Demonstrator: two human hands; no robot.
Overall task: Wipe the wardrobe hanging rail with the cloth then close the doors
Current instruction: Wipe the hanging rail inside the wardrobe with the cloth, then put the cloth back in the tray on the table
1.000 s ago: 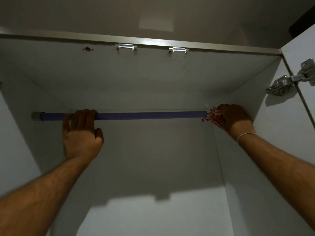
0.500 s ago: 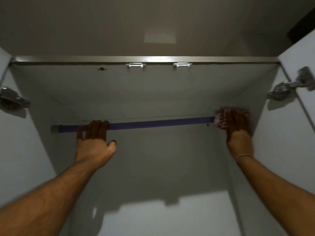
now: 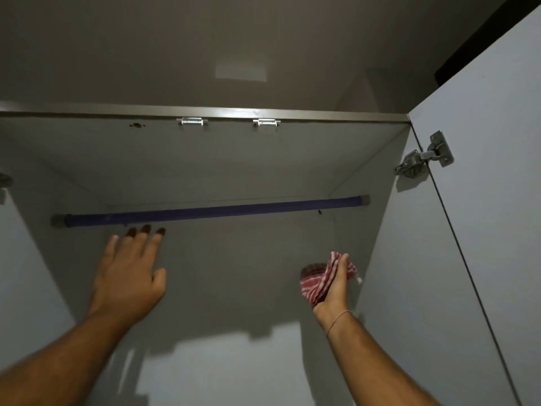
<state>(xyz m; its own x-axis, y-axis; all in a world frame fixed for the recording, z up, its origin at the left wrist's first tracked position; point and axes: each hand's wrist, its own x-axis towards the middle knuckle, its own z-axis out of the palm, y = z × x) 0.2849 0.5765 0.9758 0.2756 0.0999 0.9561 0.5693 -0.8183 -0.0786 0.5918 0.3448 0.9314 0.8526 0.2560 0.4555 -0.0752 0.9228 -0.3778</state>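
A dark blue hanging rail [image 3: 210, 213] runs across the top of the white wardrobe, fixed to both side walls. My left hand [image 3: 128, 273] is just below the rail's left part, fingers spread, touching nothing. Lower on the right, my right hand [image 3: 336, 284] holds a bunched red-and-white striped cloth [image 3: 314, 284], well beneath the rail's right end. The right door [image 3: 483, 230] stands open.
A metal hinge [image 3: 424, 158] joins the right door to the side wall. Two metal catches [image 3: 191, 122] sit under the wardrobe's top front edge. Part of a left hinge [image 3: 4, 181] shows at the frame edge. The wardrobe interior holds no clothes.
Both hands have come off the rail and dropped below it. The right hand took the cloth down from the rail's right end; the left hand opened.
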